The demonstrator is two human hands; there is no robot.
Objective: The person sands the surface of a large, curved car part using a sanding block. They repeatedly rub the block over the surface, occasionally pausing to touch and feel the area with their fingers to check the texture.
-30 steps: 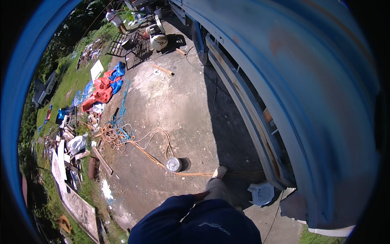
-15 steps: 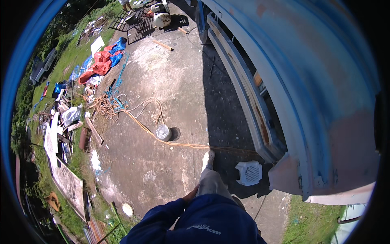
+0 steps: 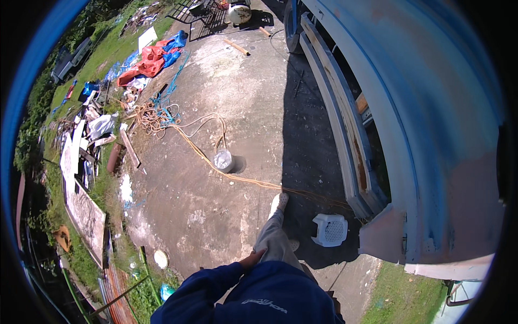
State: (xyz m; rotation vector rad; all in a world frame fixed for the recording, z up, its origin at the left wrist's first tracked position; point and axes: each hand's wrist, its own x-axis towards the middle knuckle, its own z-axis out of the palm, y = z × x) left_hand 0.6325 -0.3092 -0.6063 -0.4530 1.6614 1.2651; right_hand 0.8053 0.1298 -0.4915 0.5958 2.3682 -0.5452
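Observation:
My left hand (image 3: 251, 261) rests against the left thigh of my grey trousers (image 3: 272, 240). Its fingers look stretched out along the cloth, with nothing seen in them. My right hand is hidden by my dark blue top. Beyond my forward shoe (image 3: 279, 201), an orange cord (image 3: 259, 183) runs across the concrete into the shade. A pale bucket (image 3: 223, 160) with whitish contents stands just past that cord. To the right of my legs, a white plastic stool (image 3: 330, 230) with a perforated top sits in the shadow.
A large blue and pinkish painted vehicle body (image 3: 453, 162) curves along the right, with a long step rail (image 3: 345, 135) below. On the left lie tangled cords (image 3: 152, 120), red and blue tarps (image 3: 148, 66) and scrap boards (image 3: 86, 216). A tank (image 3: 239, 13) stands far ahead.
My view has shifted, and the tarps, cords and bucket now appear further right and higher. A second shoe shows behind the forward one. My left hand stays at my thigh.

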